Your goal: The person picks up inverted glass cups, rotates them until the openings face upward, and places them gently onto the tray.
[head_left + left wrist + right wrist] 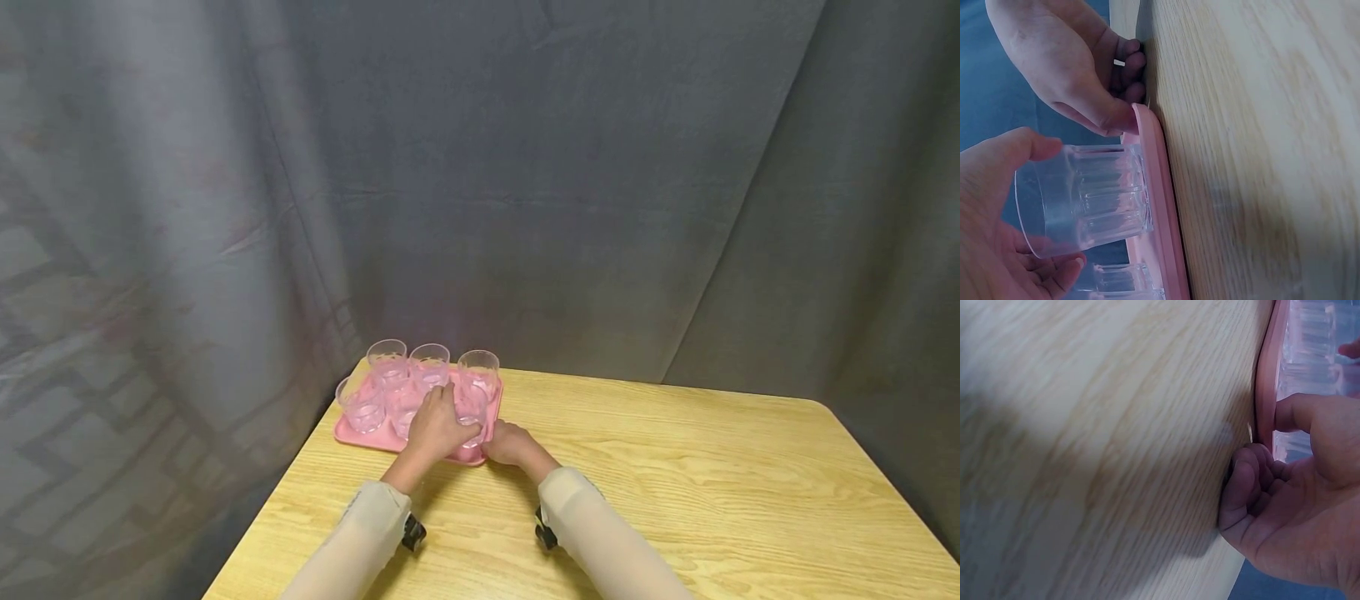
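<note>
A pink tray point(372, 442) lies at the table's far left corner with several clear cups standing upright on it. My left hand point(437, 427) holds the cup point(1085, 197) at the tray's near right corner, its thumb on one side and its fingers on the other. That cup's base appears to rest on the tray. At the same corner, my right hand point(513, 444) grips the tray edge. In the right wrist view, its thumb presses the tray's rim point(1266, 394) while the other fingers curl low beside it, their tips partly hidden.
The wooden table point(675, 483) extends to the right and toward me. Grey curtains point(555, 192) hang behind it and along its left side. The other cups point(387, 360) stand close together, in two rows.
</note>
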### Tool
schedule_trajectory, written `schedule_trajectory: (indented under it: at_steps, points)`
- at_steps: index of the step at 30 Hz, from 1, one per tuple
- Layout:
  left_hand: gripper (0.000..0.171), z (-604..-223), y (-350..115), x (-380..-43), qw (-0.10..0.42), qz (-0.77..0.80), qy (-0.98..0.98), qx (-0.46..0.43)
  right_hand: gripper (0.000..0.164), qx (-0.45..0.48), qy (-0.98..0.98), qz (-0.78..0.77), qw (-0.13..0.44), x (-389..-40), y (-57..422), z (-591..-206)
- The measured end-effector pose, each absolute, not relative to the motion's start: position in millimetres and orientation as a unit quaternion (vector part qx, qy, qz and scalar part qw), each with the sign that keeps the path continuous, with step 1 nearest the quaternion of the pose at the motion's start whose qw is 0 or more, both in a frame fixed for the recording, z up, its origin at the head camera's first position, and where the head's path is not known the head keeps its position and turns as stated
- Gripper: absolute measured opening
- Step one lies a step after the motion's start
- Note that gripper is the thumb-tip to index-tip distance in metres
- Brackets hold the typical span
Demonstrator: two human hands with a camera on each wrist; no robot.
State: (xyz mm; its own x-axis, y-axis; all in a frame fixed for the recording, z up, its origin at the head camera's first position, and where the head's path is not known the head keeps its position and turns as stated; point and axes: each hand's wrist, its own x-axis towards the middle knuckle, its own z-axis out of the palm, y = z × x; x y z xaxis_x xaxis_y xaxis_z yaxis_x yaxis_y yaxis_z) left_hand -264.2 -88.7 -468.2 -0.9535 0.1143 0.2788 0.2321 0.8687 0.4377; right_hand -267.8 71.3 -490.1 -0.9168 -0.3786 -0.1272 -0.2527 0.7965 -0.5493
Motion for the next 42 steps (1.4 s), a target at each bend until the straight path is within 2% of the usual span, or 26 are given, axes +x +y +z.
schedule_trajectory:
  at_steps: [9,16,24,32,36,39,42]
  points:
    - [0.099,-469.1,-86.5,-265.8,0.12,-0.232,-0.961,-0.087,0.036,-0.162,0.945,-0.261,0.114,-267.8,70.3,-488.1]
    - [0.1,-466.1,-84.6,-265.4,0.114,-0.221,-0.965,-0.089,0.024,-0.15,0.947,-0.259,0.117,-267.6,70.3,-487.4]
    - [0.099,-463.8,-83.4,-263.2,0.107,-0.201,-0.97,-0.09,0.026,-0.147,0.944,-0.27,0.118,-266.0,71.1,-486.6]
    - [0.102,-463.4,-84.5,-262.9,0.128,-0.183,-0.969,-0.103,0.027,-0.162,0.943,-0.27,0.11,-267.2,72.7,-486.0]
    - [0.101,-460.3,-83.0,-262.1,0.143,-0.18,-0.967,-0.11,0.013,-0.132,0.945,-0.28,0.11,-265.6,77.7,-483.2]
    - [0.098,-455.7,-80.8,-260.7,0.149,-0.183,-0.965,-0.115,0.021,-0.111,0.945,-0.289,0.108,-262.1,85.1,-478.8]
    - [0.093,-449.6,-76.1,-258.3,0.147,-0.186,-0.963,-0.131,0.021,-0.109,0.946,-0.292,0.085,-258.6,97.1,-473.9]
